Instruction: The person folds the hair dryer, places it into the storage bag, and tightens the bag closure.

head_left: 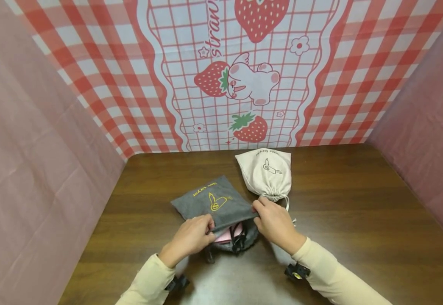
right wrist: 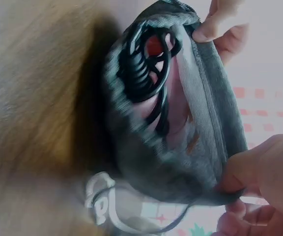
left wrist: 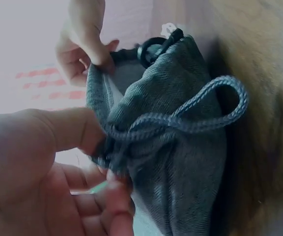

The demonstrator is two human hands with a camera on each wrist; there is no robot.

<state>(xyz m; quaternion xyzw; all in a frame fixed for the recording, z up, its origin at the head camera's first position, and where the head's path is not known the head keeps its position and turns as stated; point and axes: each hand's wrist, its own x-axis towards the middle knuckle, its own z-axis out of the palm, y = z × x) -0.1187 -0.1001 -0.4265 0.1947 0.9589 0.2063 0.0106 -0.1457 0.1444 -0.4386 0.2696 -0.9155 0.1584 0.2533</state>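
Observation:
A dark grey drawstring bag (head_left: pixel 232 215) with a yellow hair dryer print lies on the table, its mouth towards me. My left hand (head_left: pixel 191 235) pinches the left side of the rim, and my right hand (head_left: pixel 277 222) grips the right side; between them the mouth is spread. Inside, a pink object (head_left: pixel 224 237) shows with a black coiled cord (right wrist: pixel 137 73); the bag hides the rest. In the left wrist view a loop of the drawstring (left wrist: pixel 237 105) hangs out beside my left thumb.
Just beyond my right hand lies a cream drawstring bag (head_left: pixel 259 176), gathered shut, with a dark hair dryer print. The brown wooden table (head_left: pixel 358 203) meets a strawberry-patterned cloth (head_left: pixel 244 84) at the back. Pink cloths (head_left: pixel 34 148) hang at both sides.

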